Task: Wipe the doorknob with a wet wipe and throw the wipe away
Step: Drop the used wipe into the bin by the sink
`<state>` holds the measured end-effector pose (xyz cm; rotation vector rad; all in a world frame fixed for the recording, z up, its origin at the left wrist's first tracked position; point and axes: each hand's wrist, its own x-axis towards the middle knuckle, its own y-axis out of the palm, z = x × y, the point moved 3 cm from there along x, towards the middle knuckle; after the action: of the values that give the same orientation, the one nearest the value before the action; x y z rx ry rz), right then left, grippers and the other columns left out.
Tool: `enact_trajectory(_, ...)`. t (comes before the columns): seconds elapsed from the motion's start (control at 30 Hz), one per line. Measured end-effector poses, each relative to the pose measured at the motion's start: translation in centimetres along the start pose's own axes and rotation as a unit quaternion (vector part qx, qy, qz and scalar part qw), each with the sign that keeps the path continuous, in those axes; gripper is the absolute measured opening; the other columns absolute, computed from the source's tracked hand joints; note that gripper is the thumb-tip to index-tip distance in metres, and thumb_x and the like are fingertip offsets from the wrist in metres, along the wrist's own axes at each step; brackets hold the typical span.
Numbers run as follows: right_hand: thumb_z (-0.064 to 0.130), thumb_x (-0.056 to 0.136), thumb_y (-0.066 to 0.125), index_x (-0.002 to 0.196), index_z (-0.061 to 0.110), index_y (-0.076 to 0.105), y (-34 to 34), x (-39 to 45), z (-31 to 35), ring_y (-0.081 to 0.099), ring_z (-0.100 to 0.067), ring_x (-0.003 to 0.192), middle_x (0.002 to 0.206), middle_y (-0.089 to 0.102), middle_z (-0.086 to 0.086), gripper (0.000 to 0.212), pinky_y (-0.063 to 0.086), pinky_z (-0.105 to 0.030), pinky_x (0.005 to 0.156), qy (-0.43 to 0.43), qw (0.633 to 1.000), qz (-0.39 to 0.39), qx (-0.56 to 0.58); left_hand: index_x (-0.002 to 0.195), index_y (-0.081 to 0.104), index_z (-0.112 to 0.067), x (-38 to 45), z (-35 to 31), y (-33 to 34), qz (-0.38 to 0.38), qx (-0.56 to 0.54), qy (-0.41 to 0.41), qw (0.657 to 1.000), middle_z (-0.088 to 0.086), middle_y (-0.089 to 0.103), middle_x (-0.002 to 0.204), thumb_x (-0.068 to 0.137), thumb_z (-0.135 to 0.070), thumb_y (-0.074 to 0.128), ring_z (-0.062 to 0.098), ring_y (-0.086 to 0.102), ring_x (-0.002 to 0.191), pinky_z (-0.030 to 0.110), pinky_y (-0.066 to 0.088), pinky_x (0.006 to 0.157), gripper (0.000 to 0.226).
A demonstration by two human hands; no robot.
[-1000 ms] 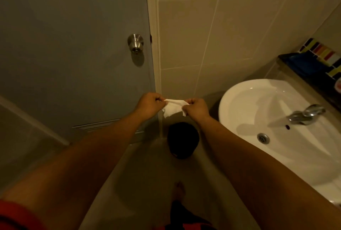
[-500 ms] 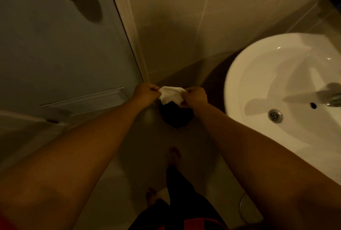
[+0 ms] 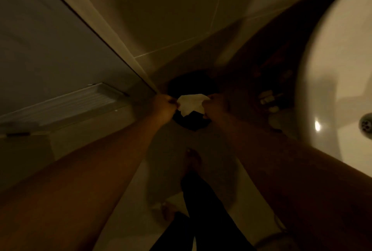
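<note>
A white wet wipe (image 3: pixel 191 104) is stretched between my two hands. My left hand (image 3: pixel 163 105) pinches its left edge and my right hand (image 3: pixel 214 105) pinches its right edge. Both hands hold the wipe directly above a dark round bin (image 3: pixel 193 89) that stands on the floor in the corner by the door frame. The doorknob is out of view. The frame is dim and blurred.
The grey door (image 3: pixel 50 49) with a louvre vent (image 3: pixel 66 103) fills the left. A tiled wall (image 3: pixel 171 13) is ahead. The white sink (image 3: pixel 338 81) with its drain (image 3: pixel 366 123) juts in at the right. My bare feet (image 3: pixel 192 160) stand on the floor below the bin.
The view has tilted further down and closer to the bin; the doorknob has left the frame. Both hands have kept their pinch on the wipe and lowered over the bin.
</note>
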<state>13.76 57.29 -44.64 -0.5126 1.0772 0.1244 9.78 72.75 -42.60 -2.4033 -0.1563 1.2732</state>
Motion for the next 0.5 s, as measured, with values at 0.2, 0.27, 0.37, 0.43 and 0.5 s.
enact_trajectory(0.2,0.019,0.100,0.048,0.146,0.002,0.036,1.5,6.0,-0.9,0.042,-0.036,0.134,0.149,0.040,-0.021,0.051,0.038,-0.046,0.110,0.066,0.997,0.028,0.016,0.126,0.058,0.002,6.1,1.4,3.5,0.033,-0.030,-0.046,0.998,0.005,0.062,0.099,0.096,-0.003,0.054,0.029,0.060,0.117,0.024,0.049,0.087,0.031)
enact_trajectory(0.27,0.019,0.102,0.045,0.148,0.003,0.032,1.5,6.6,-0.6,0.037,-0.035,0.137,0.151,0.036,-0.020,0.051,0.034,-0.044,0.113,0.057,0.998,0.031,0.006,0.129,0.057,0.001,7.0,1.3,4.0,0.053,-0.015,-0.055,0.997,0.013,0.063,0.123,0.097,-0.003,0.051,0.026,0.059,0.113,0.024,0.049,0.083,0.033)
enact_trajectory(0.37,0.018,0.102,0.044,0.150,0.004,0.027,1.3,6.2,-0.6,0.033,-0.034,0.140,0.154,0.031,-0.019,0.053,0.029,-0.043,0.115,0.042,0.998,0.041,0.000,0.125,0.059,0.006,7.4,1.1,3.9,0.027,-0.023,-0.046,0.998,0.024,0.062,0.128,0.094,0.002,0.052,0.032,0.062,0.110,0.026,0.051,0.076,0.032)
enact_trajectory(0.43,0.018,0.101,0.045,0.151,0.009,0.027,1.0,5.3,-0.5,0.033,-0.034,0.141,0.155,0.030,-0.017,0.054,0.029,-0.044,0.115,0.023,0.999,0.036,0.002,0.129,0.056,0.004,6.5,1.0,3.7,0.042,-0.042,-0.071,0.996,0.017,0.065,0.114,0.097,-0.004,0.050,0.032,0.061,0.111,0.032,0.049,0.088,0.033)
enact_trajectory(0.5,0.019,0.099,0.050,0.151,0.012,0.026,0.4,3.5,-0.2,0.032,-0.033,0.141,0.156,0.030,-0.014,0.058,0.030,-0.041,0.113,-0.010,0.999,0.030,-0.009,0.126,0.059,0.002,5.7,0.7,3.0,0.052,-0.051,-0.060,0.996,0.010,0.061,0.093,0.098,-0.010,0.051,0.029,0.061,0.096,0.032,0.045,0.081,0.032)
